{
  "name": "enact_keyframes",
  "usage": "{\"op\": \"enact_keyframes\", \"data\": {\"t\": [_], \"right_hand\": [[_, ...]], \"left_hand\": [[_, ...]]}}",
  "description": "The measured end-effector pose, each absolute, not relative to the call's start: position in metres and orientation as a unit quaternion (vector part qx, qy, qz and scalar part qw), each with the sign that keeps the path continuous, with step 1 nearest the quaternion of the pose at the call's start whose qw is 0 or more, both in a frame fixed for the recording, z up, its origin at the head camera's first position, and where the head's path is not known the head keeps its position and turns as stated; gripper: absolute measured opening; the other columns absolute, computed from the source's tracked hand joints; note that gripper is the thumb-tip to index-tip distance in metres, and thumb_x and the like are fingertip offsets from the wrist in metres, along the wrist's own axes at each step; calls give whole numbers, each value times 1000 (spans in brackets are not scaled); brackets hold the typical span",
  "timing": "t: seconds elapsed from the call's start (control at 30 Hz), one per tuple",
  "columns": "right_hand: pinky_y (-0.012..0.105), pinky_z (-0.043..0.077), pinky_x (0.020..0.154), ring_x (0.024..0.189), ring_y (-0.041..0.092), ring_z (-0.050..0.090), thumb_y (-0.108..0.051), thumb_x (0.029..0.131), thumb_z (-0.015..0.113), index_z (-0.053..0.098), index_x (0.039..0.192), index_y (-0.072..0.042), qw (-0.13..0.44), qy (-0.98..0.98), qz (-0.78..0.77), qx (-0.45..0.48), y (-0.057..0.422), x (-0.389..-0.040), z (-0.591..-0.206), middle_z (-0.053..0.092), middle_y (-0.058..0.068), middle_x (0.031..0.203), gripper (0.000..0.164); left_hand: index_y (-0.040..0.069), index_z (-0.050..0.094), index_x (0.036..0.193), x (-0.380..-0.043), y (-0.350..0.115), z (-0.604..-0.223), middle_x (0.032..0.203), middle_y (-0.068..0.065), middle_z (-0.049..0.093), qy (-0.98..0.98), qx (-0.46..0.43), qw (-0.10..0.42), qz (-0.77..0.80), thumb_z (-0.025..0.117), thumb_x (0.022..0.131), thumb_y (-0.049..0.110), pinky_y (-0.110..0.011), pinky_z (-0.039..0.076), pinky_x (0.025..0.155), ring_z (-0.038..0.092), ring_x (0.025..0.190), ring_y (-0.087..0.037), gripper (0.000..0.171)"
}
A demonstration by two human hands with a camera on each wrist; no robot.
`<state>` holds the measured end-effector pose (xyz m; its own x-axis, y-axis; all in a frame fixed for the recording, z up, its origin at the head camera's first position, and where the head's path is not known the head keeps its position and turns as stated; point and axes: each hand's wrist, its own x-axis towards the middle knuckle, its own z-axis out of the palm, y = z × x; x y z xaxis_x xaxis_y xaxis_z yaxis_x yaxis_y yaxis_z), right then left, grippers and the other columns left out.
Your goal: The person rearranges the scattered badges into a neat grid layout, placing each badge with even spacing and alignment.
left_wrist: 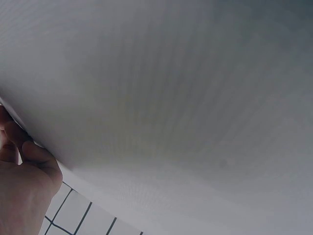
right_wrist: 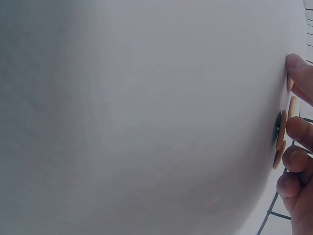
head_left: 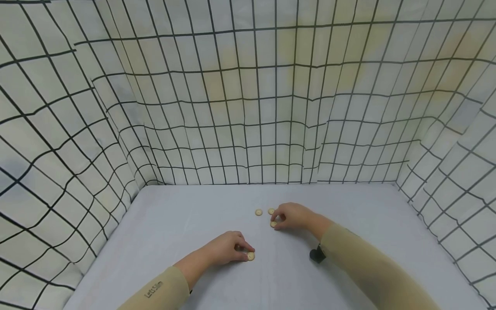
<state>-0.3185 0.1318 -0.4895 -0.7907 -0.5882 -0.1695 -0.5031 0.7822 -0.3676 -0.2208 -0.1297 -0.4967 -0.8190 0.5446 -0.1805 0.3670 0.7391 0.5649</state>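
Observation:
My left hand (head_left: 228, 248) pinches a small pale wooden disc (head_left: 251, 256) at its edge between forefinger and thumb, close over the white table. Farther back and to the right, my right hand (head_left: 293, 216) holds a similar disc (head_left: 273, 224) between thumb and forefinger, the fingertips covering part of it. Just beyond those fingertips lies another disc (head_left: 271, 211), with one more disc (head_left: 258, 212) beside it on the left. Each disc carries a faint mark in its middle. Seen edge-on in the right wrist view, several discs (right_wrist: 281, 129) stand close to the fingers.
A white table (head_left: 186, 215) spreads under both hands. White walls with a dark grid (head_left: 267, 107) rise at its back and sides. A small black device (head_left: 317, 255) sits under the right wrist. Tan sleeves (head_left: 366, 262) cover both forearms.

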Motion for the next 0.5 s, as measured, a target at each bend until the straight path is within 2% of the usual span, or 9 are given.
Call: {"op": "enact_keyframes", "data": {"t": [0.4,0.5], "right_hand": [[27,41,70,78,9,50,-43,76,72,67,97,-39,123,926,-172,-314,138,-319,-491,56,-15,82,22],[28,41,71,77,9,50,-45,76,71,68,101,-36,112,925,-176,-317,141,-320,-490,55,-15,82,26]], "left_hand": [[36,71,101,-220,-130,-494,90,18,55,916,259,163,259,71,79,36,-24,42,76,50,84,-3,22],[36,71,101,-220,-129,-494,90,19,55,917,253,168,260,72,78,35,-24,42,77,49,84,-3,22]]}}
